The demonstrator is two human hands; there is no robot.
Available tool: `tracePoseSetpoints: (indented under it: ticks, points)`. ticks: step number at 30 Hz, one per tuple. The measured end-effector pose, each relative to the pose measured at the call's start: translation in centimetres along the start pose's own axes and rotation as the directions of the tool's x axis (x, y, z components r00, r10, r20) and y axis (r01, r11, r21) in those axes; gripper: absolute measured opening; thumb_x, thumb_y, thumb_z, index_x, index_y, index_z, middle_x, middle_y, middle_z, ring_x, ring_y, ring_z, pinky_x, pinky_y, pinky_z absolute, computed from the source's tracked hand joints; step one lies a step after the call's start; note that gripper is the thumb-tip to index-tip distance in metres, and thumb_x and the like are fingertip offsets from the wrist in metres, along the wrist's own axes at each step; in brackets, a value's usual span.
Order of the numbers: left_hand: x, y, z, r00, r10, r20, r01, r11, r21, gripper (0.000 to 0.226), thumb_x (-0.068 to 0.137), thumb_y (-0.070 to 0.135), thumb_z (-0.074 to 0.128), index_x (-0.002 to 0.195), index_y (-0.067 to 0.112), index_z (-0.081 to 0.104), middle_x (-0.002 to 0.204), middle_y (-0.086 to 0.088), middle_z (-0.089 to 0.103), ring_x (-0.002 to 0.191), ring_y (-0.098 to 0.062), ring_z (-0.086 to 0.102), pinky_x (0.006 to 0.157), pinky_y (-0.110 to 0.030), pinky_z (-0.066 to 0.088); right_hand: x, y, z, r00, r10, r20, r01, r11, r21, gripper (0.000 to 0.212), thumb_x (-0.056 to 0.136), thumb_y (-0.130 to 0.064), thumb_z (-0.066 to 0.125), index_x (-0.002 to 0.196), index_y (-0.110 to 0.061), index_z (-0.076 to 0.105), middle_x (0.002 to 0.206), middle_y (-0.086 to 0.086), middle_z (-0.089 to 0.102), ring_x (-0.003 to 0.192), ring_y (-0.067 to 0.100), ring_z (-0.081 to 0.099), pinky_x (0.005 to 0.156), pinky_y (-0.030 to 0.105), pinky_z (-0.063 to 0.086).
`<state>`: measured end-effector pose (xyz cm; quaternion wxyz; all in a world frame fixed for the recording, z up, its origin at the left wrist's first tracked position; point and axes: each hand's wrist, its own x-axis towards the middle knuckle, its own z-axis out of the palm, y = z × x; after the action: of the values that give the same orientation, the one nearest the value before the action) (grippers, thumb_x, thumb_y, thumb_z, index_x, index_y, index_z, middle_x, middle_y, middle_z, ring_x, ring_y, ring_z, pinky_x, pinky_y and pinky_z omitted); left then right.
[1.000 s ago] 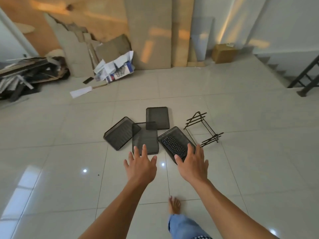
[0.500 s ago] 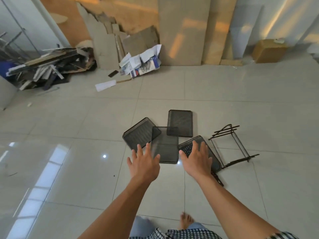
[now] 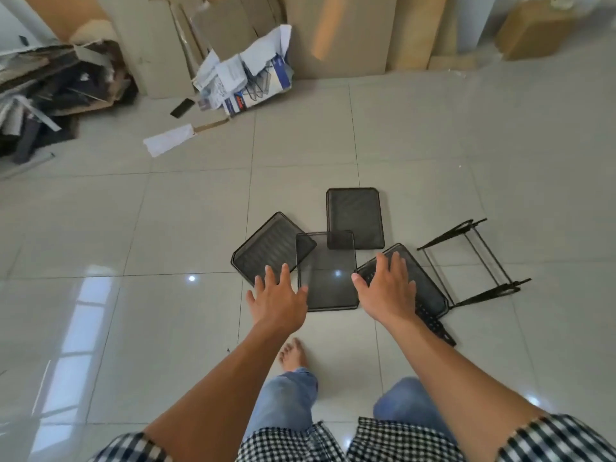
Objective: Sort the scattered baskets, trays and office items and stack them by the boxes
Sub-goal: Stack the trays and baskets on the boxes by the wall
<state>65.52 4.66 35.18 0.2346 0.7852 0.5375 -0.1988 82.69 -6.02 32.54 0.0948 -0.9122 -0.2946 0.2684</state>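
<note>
Head view: on the glossy pale tiled floor lie four black rectangular mesh metal trays. The centre tray overlaps corners of the left tray and the far tray. The right tray sits just beside a black wire rack frame. The left hand, fingers spread, is over the left tray's near edge. The right hand, also spread, is over the right tray. Neither grips anything. Tile stretches left of the cluster; a brown cardboard box stands well apart by the wall.
</note>
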Motion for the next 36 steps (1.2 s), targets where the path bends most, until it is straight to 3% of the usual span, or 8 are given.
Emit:
tracePoseSetpoints:
  ticks: [7,18,21,24,27,32,36]
  points:
    - [11.3,-2.3,4.6,0.997,0.02,0.08,-0.028,0.994,0.109,0.071,0.103,0.057,0.031,0.161,0.026,0.004,0.168,-0.009,0.0,0.154,-0.033,0.005,0.122,-0.053,0.014,7.4,1.6,7.1,0.992,0.082,0.092,-0.083,0.997,0.003,0.078,0.096,-0.057,0.053,0.157,-0.018,0.023,0.167,0.015,0.012,0.154,0.031,0.011,0.119,0.059,0.024]
    - [30.9,-5.6,26.8,0.981,-0.082,0.176,0.059,0.989,0.133,0.073,0.1,0.053,0.043,0.159,0.024,0.013,0.165,-0.009,0.019,0.149,-0.035,0.022,0.117,-0.052,0.024,25.2,11.2,30.1,0.935,0.174,0.308,-0.239,0.952,0.19,0.096,0.087,-0.065,0.063,0.156,-0.01,0.026,0.159,0.011,0.031,0.144,0.03,0.036,0.114,0.043,0.034]
    - [35.6,-6.7,31.5,0.97,-0.136,0.204,0.128,0.99,0.051,0.078,0.097,0.054,0.047,0.159,0.021,0.013,0.158,-0.012,0.034,0.142,-0.036,0.037,0.112,-0.051,0.032,29.6,13.0,35.2,0.915,0.218,0.341,-0.295,0.936,0.191,0.101,0.085,-0.066,0.066,0.156,-0.009,0.023,0.159,0.012,0.031,0.144,0.032,0.037,0.113,0.043,0.035]
    - [39.5,-8.2,35.8,0.962,-0.162,0.219,0.182,0.981,-0.07,0.082,0.097,0.05,0.053,0.159,0.014,0.014,0.156,-0.016,0.037,0.141,-0.036,0.039,0.112,-0.047,0.037,32.7,14.8,39.8,0.886,0.279,0.371,-0.356,0.921,0.157,0.105,0.084,-0.067,0.066,0.157,-0.009,0.017,0.16,0.014,0.028,0.144,0.035,0.036,0.112,0.046,0.036]
    - [42.3,-9.4,39.3,0.951,-0.194,0.243,0.241,0.953,-0.183,0.076,0.095,0.041,0.06,0.153,0.006,0.026,0.151,-0.019,0.043,0.138,-0.037,0.043,0.11,-0.042,0.039,34.6,16.6,43.4,0.867,0.355,0.349,-0.416,0.903,0.113,0.104,0.084,-0.066,0.066,0.156,-0.006,0.02,0.158,0.016,0.03,0.143,0.036,0.036,0.113,0.047,0.036]
    - [45.4,-8.6,41.3,0.928,-0.171,0.33,0.309,0.848,-0.431,0.051,0.096,0.035,0.063,0.135,0.005,0.054,0.132,-0.014,0.062,0.119,-0.033,0.058,0.1,-0.039,0.048,37.0,15.2,45.3,0.814,0.518,0.263,-0.553,0.829,0.081,0.092,0.084,-0.066,0.064,0.148,-0.009,0.033,0.153,0.012,0.035,0.138,0.036,0.033,0.11,0.048,0.034]
    - [46.1,-8.0,40.9,0.899,-0.178,0.401,0.393,0.732,-0.557,0.049,0.1,0.033,0.06,0.138,0.004,0.05,0.133,-0.012,0.057,0.119,-0.031,0.054,0.089,-0.038,0.04,37.9,14.8,45.1,0.805,0.52,0.287,-0.561,0.823,0.083,0.087,0.086,-0.06,0.063,0.149,-0.009,0.032,0.152,0.011,0.034,0.136,0.035,0.033,0.11,0.049,0.035]
